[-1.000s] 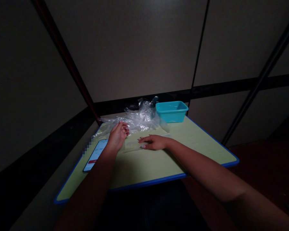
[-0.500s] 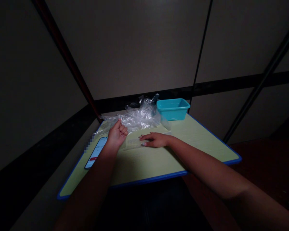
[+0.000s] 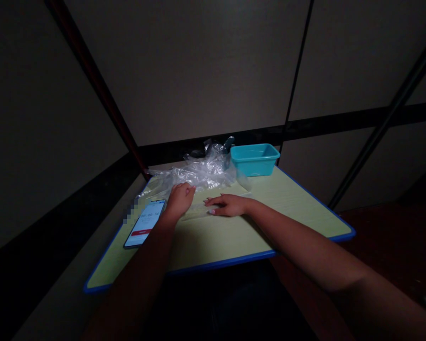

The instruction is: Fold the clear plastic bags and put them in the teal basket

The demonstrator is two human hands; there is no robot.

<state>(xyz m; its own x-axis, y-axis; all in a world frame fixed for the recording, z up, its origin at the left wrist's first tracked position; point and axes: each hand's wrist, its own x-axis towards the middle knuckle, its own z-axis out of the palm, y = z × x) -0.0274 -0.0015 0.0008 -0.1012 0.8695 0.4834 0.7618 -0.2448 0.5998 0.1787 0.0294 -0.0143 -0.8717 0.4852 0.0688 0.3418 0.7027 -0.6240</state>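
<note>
My left hand rests knuckles-up on the yellow-green table, its fingers curled at the left end of a flat clear plastic bag. My right hand lies flat on the same bag, fingers stretched out and pressing it down. What the left fingers hold, if anything, is hidden. A crumpled pile of clear plastic bags lies just beyond both hands.
A phone with a lit screen lies at the left of the table, beside my left forearm. A teal plastic bin stands at the far edge, right of the pile. Dark partition walls surround the blue-edged table.
My left hand, raised as a fist half a second ago, has come down to the right onto the flat bag, uncovering the phone. My right hand has stayed in place.
</note>
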